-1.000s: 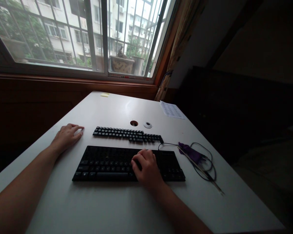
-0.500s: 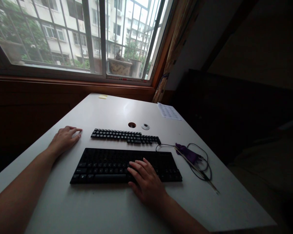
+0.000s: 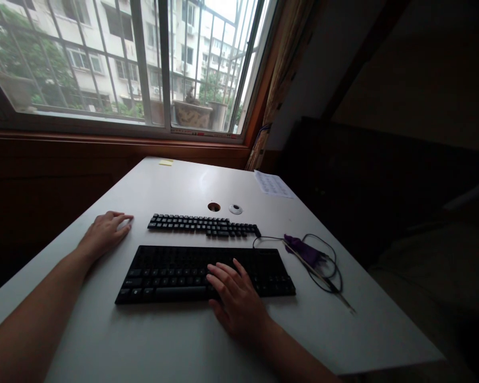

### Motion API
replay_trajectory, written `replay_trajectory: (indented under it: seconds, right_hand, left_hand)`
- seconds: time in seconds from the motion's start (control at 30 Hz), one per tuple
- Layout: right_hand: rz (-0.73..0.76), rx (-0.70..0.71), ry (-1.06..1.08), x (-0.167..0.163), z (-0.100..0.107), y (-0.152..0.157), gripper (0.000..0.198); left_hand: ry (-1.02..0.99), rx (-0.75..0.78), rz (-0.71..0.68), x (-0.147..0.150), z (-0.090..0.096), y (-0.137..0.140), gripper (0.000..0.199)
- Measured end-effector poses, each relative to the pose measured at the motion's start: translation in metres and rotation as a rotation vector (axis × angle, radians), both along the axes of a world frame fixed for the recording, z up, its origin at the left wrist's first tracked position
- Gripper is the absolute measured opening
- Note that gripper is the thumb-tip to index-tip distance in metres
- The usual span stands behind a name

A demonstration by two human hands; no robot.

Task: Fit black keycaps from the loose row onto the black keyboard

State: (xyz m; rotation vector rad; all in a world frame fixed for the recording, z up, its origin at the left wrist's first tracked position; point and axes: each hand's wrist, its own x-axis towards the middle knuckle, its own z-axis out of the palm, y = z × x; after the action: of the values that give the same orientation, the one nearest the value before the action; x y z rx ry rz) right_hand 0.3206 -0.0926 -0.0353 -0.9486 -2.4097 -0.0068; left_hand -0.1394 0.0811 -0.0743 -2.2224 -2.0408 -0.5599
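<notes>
A black keyboard point(image 3: 171, 294) lies on the white table, its upper rows dark and without visible keycaps, while lettered keys show in the lower rows. My right hand point(image 3: 239, 300) rests over the right-middle part of it, fingers stretched out and slightly apart on the keys. What lies under those fingertips is hidden. Behind the keyboard, loose black keycaps point(image 3: 183, 223) are laid out in close rows. To the left of these keycaps, my left hand point(image 3: 107, 231) lies flat on the tabletop, fingers extended, holding nothing.
Right of the keyboard lie a purple cloth point(image 3: 303, 251), a thin stick point(image 3: 323, 277) and a looped black cable point(image 3: 335, 264). Farther back are a cable hole point(image 3: 214, 207), a round cover point(image 3: 235, 209), a printed sheet point(image 3: 273, 184) and a yellow note point(image 3: 166, 162). A barred window stands beyond.
The camera view has shifted slightly. Both hands stay in nearly the same places, the right on the keyboard and the left on the table.
</notes>
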Motion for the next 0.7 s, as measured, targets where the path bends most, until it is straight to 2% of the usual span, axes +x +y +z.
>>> replay_trajectory:
  seconds: [0.7]
  right_hand:
    - [-0.014, -0.027, 0.042, -0.0014, 0.0032, -0.0018, 0.053]
  left_hand:
    - [0.009, -0.021, -0.01, -0.0025, -0.0019, 0.0017, 0.063]
